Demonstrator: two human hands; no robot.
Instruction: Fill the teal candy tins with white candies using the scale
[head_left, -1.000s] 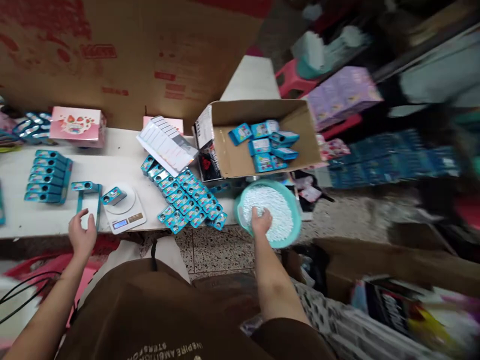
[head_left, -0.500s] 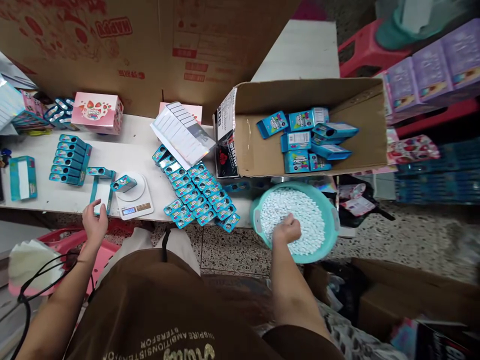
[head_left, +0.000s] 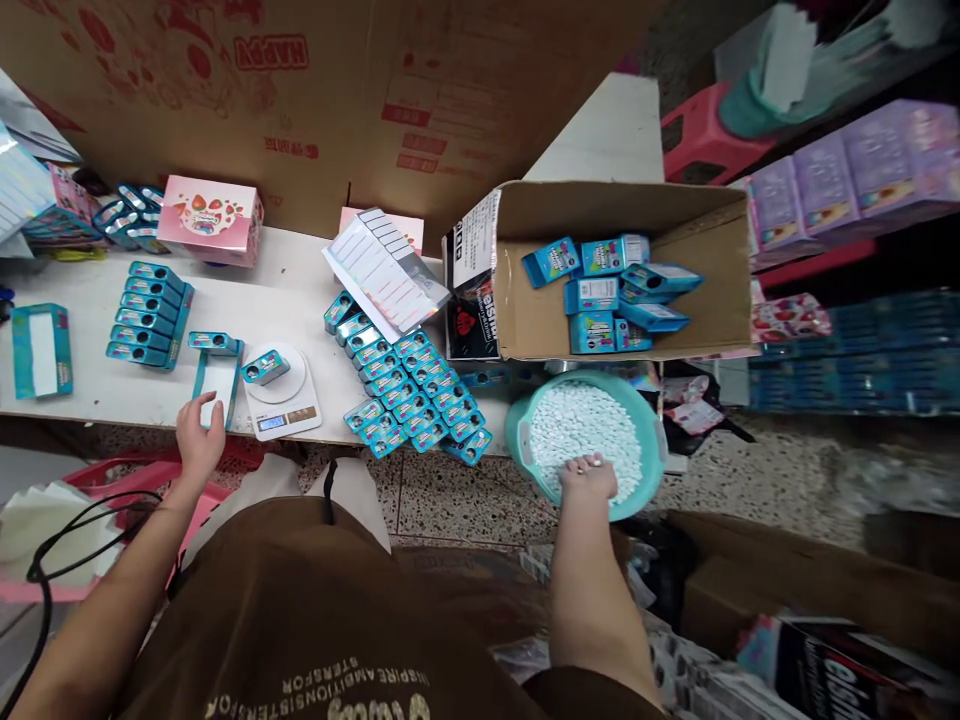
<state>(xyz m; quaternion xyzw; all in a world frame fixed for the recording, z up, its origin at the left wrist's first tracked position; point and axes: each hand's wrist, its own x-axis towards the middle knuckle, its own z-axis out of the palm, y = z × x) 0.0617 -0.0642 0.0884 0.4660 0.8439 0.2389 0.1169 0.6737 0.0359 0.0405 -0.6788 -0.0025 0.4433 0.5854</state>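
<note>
- Right grip (head_left: pixel 589 480) has slid from the middle of the white pellets (head_left: pixel 585 435) to their near edge, close to the rim of the teal basin (head_left: pixel 519 437).
- Its fingers are bunched and pressed down among the pellets; whether they pinch any, I cannot tell.
- Left grip (head_left: pixel 199 440) is spread, with its fingers resting on the white panel of a teal carton (head_left: pixel 219 390), pinching nothing.
- Basin sits beyond the near edge of the bench (head_left: pixel 75 295), towards the right, and is well filled with pellets.
- One blue tin (head_left: pixel 265 366) lies on the kitchen scale (head_left: pixel 283 405), which shows a lit reading too small to read.
- Another blue tin (head_left: pixel 214 343) lies at the far end of the teal carton, just left of the scale.
- Many more blue tins (head_left: pixel 409 390) lie overlapped in rows on the bench, right of the scale.
- Further left is a neat stack of blue tins (head_left: pixel 146 328).
- Blue boxes (head_left: pixel 600 290) lie loose in one end of a cardboard box (head_left: pixel 697 225), with much of its floor showing.
- Printed sheets (head_left: pixel 382 270) rest on the bench behind the rows of tins.
</note>
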